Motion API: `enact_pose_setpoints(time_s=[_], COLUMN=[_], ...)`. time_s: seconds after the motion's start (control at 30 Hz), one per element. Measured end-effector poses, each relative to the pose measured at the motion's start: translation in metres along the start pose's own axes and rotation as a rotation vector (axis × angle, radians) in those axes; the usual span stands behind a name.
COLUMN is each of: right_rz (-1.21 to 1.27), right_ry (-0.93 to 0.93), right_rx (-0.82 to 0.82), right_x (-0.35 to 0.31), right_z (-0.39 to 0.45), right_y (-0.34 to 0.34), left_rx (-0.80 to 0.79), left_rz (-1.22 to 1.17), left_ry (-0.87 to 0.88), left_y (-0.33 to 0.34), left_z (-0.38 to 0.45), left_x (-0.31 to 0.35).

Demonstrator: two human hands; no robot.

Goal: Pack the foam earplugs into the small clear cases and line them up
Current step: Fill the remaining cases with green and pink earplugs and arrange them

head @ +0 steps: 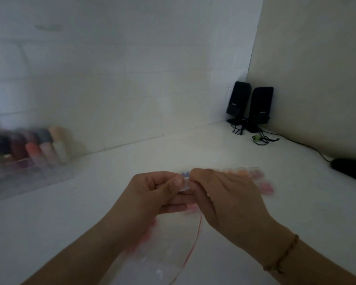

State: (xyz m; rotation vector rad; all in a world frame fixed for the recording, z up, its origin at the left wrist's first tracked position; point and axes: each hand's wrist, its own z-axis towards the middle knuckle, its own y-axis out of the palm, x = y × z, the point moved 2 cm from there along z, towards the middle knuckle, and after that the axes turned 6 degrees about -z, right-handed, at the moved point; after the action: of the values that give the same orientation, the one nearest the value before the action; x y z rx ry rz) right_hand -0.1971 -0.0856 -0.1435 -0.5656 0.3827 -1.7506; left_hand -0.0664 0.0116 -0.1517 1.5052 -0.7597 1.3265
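My left hand (160,194) and my right hand (224,198) meet over the white table, both pinching a small clear case (185,185) between thumbs and fingertips. What lies inside the case is blurred. Behind my right hand a row of filled clear cases (253,173) with orange and pink earplugs stretches to the right. Under my forearms lies a clear plastic bag with a red zip strip (173,249), holding faint pink and pale earplugs.
A clear organiser with several coloured bottles (29,153) stands at the left by the wall. Two black speakers (251,105) with cables sit in the far right corner. A dark object (351,169) lies at the right edge of the table.
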Motion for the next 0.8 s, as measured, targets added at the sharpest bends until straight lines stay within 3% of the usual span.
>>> enact_pose_setpoints(time_s=[0.23, 0.8], right_rz=[-0.012, 0.087], right_ry=[0.045, 0.226], right_rx=[-0.093, -0.041], right_x=[-0.004, -0.008], right_z=[0.001, 0.001], right_y=[0.002, -0.003], left_rx=[-0.009, -0.114], left_rz=[-0.003, -0.030], left_ry=[-0.026, 0.031], left_y=[0.002, 0.000], left_z=[-0.004, 0.003], left_x=[-0.001, -0.004])
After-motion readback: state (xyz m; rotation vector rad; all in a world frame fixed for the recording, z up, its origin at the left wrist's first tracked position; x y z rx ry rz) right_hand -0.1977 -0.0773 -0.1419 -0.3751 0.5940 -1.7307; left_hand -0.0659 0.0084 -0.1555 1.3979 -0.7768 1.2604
